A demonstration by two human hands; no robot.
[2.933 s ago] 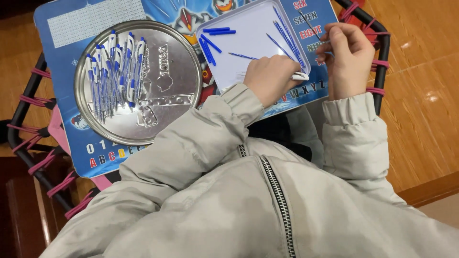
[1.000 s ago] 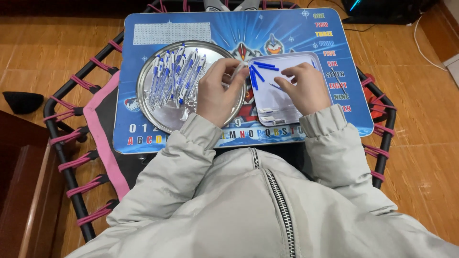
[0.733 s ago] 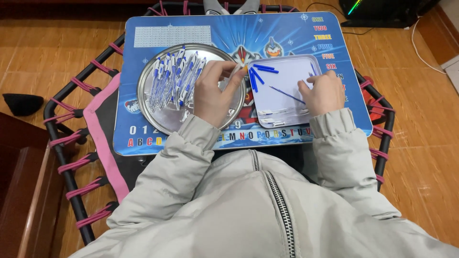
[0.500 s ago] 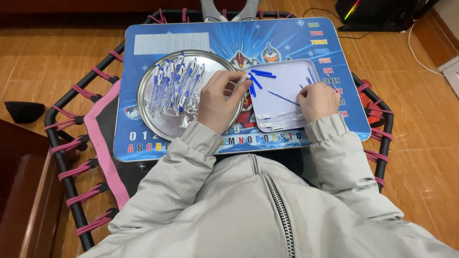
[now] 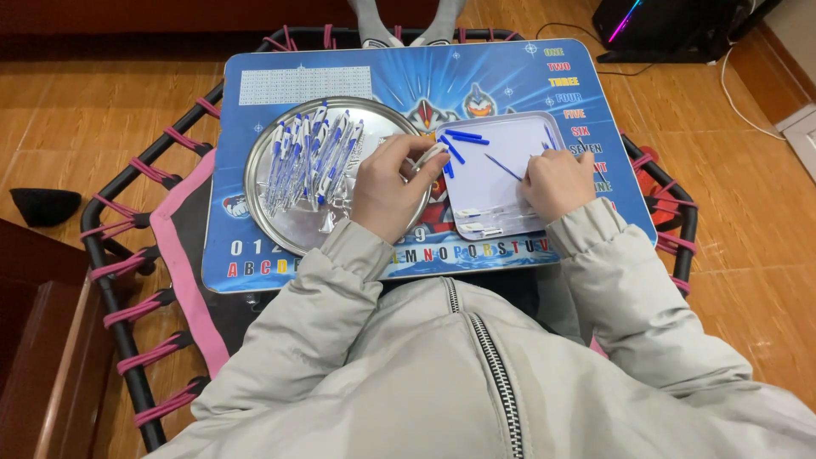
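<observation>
The left hand [image 5: 389,189] pinches a white pen [image 5: 427,156] between the round silver metal tray [image 5: 297,234] and the pale rectangular tray [image 5: 501,228]. The right hand's [image 5: 557,183] grip closes on a thin blue refill [image 5: 503,167] there, keeping parts sorted.

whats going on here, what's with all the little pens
A person in a pale padded jacket sits over a blue lap board resting on a small trampoline frame. The left hand holds a white pen barrel at the edge of a round metal tray piled with white and blue pens. The right hand rests on a pale rectangular tray, touching one of the loose blue refills lying there.
</observation>
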